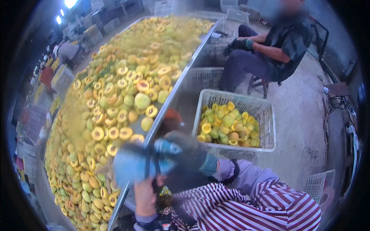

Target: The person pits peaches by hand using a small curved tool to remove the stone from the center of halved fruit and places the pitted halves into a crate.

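My left hand (130, 164), in a pale blue glove, is strongly blurred over the metal rim (170, 96) of a big sorting table. My right hand (188, 150) wears a dark glove with a teal knitted cuff and is close beside the left. Between the two hands a bright blue shape shows; blur hides whether it is a glove fingertip or a tool. What either hand grips cannot be made out. Halved yellow peaches (125, 133), many with their pits showing, are heaped on the table next to my left hand.
A pale plastic crate (273, 127) holds pitted peach halves on the floor beyond my right hand. Behind it a seated co-worker (260, 55) wears dark gloves. An orange-red container (172, 117) is partly hidden below the rim. Other people and crates (62, 78) are at far left.
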### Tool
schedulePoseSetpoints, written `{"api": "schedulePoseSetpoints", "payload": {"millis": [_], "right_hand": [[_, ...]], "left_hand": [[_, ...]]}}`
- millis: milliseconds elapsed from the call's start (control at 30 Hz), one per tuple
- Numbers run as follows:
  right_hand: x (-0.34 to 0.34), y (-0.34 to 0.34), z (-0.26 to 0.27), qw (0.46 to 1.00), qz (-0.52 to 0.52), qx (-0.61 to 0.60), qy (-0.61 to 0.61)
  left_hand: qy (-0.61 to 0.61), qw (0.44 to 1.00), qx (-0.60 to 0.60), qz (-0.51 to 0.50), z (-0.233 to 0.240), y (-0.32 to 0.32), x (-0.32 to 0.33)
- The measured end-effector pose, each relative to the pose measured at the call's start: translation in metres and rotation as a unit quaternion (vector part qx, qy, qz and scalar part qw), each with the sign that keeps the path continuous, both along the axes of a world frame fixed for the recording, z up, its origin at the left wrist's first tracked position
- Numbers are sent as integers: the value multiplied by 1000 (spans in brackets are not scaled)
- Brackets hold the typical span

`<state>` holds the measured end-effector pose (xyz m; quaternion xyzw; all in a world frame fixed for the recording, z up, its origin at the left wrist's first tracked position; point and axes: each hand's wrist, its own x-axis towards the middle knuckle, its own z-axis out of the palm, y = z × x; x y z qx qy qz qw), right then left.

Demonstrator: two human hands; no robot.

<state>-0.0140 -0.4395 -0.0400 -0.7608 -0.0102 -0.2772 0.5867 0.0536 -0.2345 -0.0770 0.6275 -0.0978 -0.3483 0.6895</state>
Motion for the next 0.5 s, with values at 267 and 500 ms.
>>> {"api": "schedulePoseSetpoints", "payload": {"millis": [267, 500], "right_hand": [[-16, 43, -60, 937, 41, -324, -125], [-13, 24, -72, 990, 93, 62, 81]], "left_hand": [[202, 939, -202, 193, -2, -1, -37], [135, 980, -36, 140, -14, 2, -36]]}}
